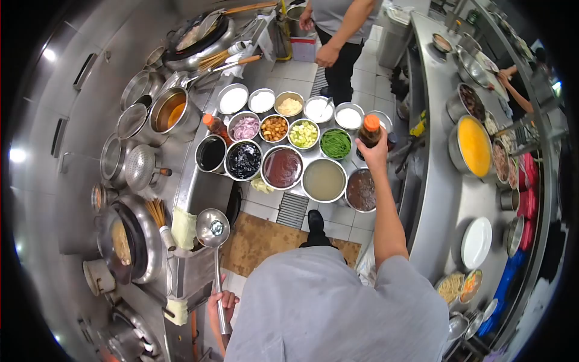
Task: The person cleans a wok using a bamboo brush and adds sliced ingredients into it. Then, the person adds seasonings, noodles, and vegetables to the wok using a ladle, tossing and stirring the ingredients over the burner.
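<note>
My left hand [224, 303] is closed around the handle of a long steel ladle [218, 265], whose bowl points away from me beside the stove edge. Something shiny shows in the bowl; I cannot tell what. My right hand [375, 152] grips a dark sauce bottle [368, 137] with an orange cap, above the right end of the seasoning containers. Near that hand are chopped green scallions [335, 143], a cloudy liquid [324, 180] and a brown sauce [361, 190], each in a round metal container. A second orange-capped bottle [215, 125] stands at the left of the containers.
Woks [123, 241] and pots [175, 111] line the stove on my left. A steel counter [443, 199] on my right bears a white oval plate [476, 242] and a pot of yellow liquid [472, 146]. Another person [344, 36] stands beyond the containers.
</note>
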Demonstrator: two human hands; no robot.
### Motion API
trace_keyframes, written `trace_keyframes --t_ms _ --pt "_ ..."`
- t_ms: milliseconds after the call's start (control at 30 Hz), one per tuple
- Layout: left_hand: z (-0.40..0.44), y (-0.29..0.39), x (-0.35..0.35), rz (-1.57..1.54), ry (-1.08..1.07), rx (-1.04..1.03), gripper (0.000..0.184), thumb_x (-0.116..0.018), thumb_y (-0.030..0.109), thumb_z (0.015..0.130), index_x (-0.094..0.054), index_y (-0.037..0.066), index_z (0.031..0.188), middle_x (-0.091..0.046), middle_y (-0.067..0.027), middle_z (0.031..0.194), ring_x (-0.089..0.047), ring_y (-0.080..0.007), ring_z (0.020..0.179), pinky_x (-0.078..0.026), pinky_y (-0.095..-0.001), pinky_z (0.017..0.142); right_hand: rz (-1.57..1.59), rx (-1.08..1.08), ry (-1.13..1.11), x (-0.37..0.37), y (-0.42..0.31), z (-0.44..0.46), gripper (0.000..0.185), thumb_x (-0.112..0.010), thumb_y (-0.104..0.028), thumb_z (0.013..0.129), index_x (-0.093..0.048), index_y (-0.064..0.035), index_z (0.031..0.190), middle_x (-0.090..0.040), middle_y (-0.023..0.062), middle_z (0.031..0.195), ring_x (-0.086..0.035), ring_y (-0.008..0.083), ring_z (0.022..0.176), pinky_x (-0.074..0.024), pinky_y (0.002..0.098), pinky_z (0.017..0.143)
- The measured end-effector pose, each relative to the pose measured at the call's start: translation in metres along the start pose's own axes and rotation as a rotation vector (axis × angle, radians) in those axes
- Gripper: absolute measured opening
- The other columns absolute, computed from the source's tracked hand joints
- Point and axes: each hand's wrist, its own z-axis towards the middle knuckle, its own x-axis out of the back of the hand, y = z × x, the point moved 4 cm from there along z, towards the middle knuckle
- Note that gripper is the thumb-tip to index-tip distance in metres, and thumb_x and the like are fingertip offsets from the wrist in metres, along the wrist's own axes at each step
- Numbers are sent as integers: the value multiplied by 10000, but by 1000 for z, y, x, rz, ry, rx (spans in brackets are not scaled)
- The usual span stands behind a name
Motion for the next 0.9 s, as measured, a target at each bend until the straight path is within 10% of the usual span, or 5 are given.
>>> trace_keyframes --t_ms 233,500,667,900 --pt "1 16 -42 80 68 -23 661 -529 168 854 -357 1 1470 -411 9 523 -450 -142 503 -500 -376 698 -13 -198 44 -26 73 -12 772 -844 -87 650 -445 -32 1308 -588 164 1201 -596 291 1119 -458 380 986" --pt "47 48 -88 156 -67 52 712 -535 167 827 -325 15 1490 -432 2 495 -458 -151 483 -480 -339 701 -163 -56 87 -8 1 14 544 -721 -29 778 -528 -19 1285 -571 165 1264 -539 275 1226 -410 385 1042" --pt "90 69 -98 207 -197 107 706 -532 169 817 -341 -10 1473 -431 -4 504 -451 -154 478 -498 -373 691 18 -41 204 -46 -52 32 312 -610 21 854 -624 -9 1164 -625 94 951 -620 156 750 -500 283 646" --pt "131 90 -133 294 -248 167 682 -521 150 835 -343 -15 1472 -420 -8 521 -446 -151 494 -502 -369 700 -263 -311 -69 -184 53 70 286 -645 -265 918 -623 -20 1064 -661 174 818 -643 346 762 -497 432 715"
